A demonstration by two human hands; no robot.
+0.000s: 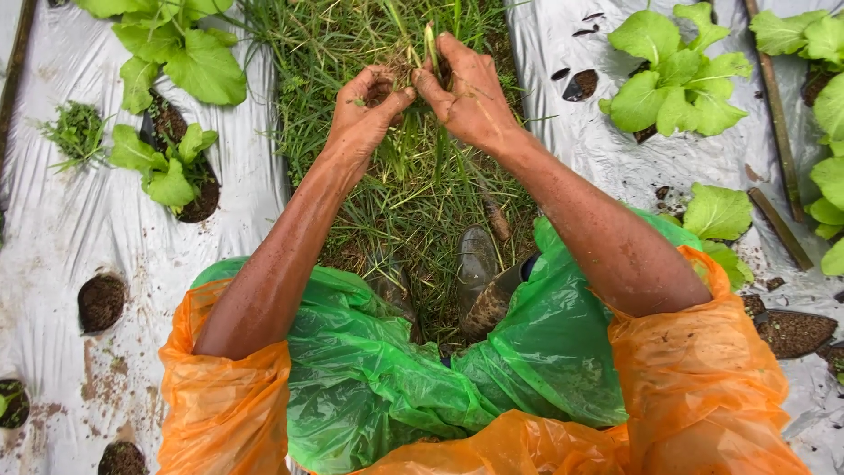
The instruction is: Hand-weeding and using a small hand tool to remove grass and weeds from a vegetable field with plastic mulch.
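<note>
Clearly the weeding of this grassy strip is at an early stage, judging by how much stands. Both hands meet at the upper centre of the frame: the left hand (365, 110) is closed narrowly around a soil-caked clump, thumb and fingers pinched together, and the right hand (466, 92) is curled shut on a tuft of grass stems (430, 44) that rises just above it. The two hands touch at the fingertips. Whether the tuft is already free of the ground I cannot tell. Below and around the hands the grass (413, 189) is thick and tall down the whole middle of the picture, so most of it seems left to pull.

On either side of the strip lies silvery plastic mulch sheeting (79, 229), wet and spattered with soil, with round planting holes. Leafy green seedlings (167, 171) grow from holes at upper left, and larger ones (673, 79) at upper right; several holes at lower left hold only bare soil (101, 301). A muddy boot (479, 277) stands in the grass at centre, above green and orange plastic rainwear (387, 378).
</note>
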